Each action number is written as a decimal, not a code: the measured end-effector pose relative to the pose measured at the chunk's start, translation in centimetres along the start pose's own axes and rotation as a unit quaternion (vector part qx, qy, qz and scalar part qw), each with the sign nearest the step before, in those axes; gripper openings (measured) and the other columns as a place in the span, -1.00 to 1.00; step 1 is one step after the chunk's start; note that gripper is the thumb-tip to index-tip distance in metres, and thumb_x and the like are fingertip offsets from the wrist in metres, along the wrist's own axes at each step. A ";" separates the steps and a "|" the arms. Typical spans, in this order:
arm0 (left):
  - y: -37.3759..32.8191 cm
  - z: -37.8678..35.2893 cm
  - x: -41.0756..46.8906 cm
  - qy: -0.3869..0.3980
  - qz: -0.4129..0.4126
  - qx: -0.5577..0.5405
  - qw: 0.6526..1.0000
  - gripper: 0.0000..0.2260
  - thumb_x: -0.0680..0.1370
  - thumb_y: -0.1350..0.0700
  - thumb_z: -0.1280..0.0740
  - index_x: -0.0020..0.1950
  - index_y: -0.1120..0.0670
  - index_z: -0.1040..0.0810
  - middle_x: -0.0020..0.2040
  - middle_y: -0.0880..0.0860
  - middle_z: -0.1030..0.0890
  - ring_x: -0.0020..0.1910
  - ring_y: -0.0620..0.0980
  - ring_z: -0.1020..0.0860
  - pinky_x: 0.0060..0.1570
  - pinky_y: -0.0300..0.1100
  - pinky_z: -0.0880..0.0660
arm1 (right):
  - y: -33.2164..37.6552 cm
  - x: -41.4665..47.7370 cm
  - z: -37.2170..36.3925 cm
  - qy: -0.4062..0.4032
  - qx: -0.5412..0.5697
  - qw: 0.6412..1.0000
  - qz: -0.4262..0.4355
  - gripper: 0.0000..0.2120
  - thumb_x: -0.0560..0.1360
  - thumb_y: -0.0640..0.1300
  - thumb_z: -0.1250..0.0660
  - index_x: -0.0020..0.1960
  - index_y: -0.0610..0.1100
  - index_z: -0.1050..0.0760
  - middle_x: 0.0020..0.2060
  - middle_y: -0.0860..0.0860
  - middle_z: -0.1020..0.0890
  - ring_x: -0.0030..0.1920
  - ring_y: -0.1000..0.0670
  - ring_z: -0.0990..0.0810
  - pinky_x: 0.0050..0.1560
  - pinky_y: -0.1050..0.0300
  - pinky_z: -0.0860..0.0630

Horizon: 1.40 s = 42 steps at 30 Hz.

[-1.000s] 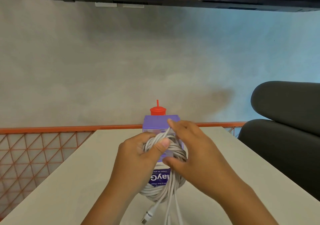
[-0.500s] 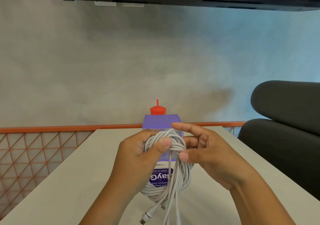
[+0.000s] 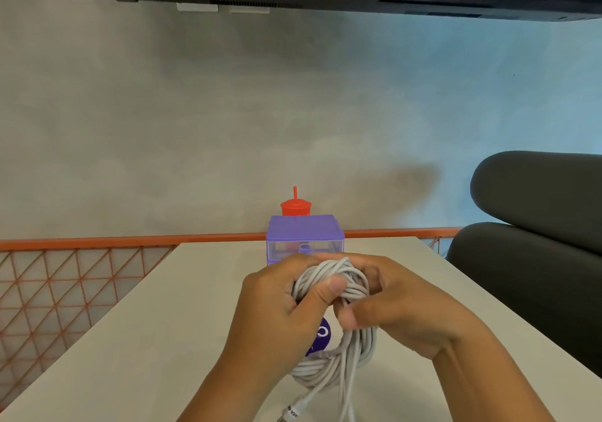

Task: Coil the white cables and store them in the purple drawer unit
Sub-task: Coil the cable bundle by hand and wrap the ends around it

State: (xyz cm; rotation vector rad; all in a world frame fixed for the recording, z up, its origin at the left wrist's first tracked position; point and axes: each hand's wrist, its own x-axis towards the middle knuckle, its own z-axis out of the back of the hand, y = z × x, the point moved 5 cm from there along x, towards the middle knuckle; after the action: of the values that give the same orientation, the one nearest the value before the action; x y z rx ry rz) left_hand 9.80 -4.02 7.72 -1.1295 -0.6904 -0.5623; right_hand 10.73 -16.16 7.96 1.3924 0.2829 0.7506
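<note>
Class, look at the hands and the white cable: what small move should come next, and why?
Probably wind the loose tail round the coil: the left hand and right hand both grip the coil, but the tail hangs free below.

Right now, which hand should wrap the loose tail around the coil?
Probably the right. The left hand grips the top of the coil under its thumb, anchoring it; the right hand pinches strands beside it, directly above the hanging tail.

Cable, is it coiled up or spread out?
Mostly coiled: the cable forms a bundle of loops held in the left hand and right hand, with loose ends hanging below.
</note>
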 end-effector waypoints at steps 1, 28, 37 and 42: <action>0.0 -0.2 -0.1 0.004 -0.003 0.000 1.000 -0.85 0.35 -0.22 -0.29 -0.17 -0.27 -0.60 -0.25 -0.24 -0.65 -0.25 -0.18 -0.62 -0.27 -0.40 -0.50 | -0.2 0.1 0.0 -0.002 -0.002 1.000 -0.002 -0.59 0.30 -0.41 -0.34 0.14 -0.25 -0.52 0.07 -0.31 -0.58 0.03 -0.19 -0.60 0.07 -0.07 -0.55; 0.8 1.6 -0.2 -0.141 -0.029 0.153 0.978 -0.70 0.44 -0.18 -0.29 -0.10 0.02 -0.63 -0.26 -0.12 -0.63 -0.20 -0.18 -0.53 -0.29 -0.55 -0.38 | -0.5 1.1 -1.7 -0.263 -0.507 0.813 -0.110 -0.42 0.59 0.02 -0.08 0.50 0.06 0.14 0.21 0.00 -0.49 0.15 -0.03 -0.50 -0.13 0.17 -0.33; 1.3 0.7 -0.8 -0.162 -0.046 0.173 0.970 -0.52 0.44 -0.01 -0.37 0.34 -0.02 -0.40 -0.25 -0.09 -0.63 -0.15 -0.14 -0.52 -0.26 -0.59 -0.36 | -1.5 0.4 -0.2 -0.154 -0.418 0.883 -0.149 -0.34 0.55 -0.21 -0.12 0.50 0.16 0.11 0.30 0.06 -0.44 0.17 0.03 -0.49 0.12 0.24 -0.41; 2.5 0.7 -0.7 -0.168 0.020 0.108 0.980 -0.67 0.45 -0.22 -0.32 0.17 -0.19 -0.56 -0.08 -0.10 -0.67 -0.18 -0.24 -0.58 -0.19 -0.47 -0.46 | -1.4 0.9 -1.2 -0.206 -0.428 0.872 -0.117 -0.36 0.56 0.00 -0.13 0.51 0.06 0.16 0.17 0.02 -0.52 0.08 0.01 -0.51 -0.05 0.21 -0.43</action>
State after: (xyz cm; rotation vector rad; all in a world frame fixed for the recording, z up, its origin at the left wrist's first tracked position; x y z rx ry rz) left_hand 10.94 -2.50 5.82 -1.0406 -0.9923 -0.2550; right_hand 11.17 -14.67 6.59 0.6144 -0.2115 0.2812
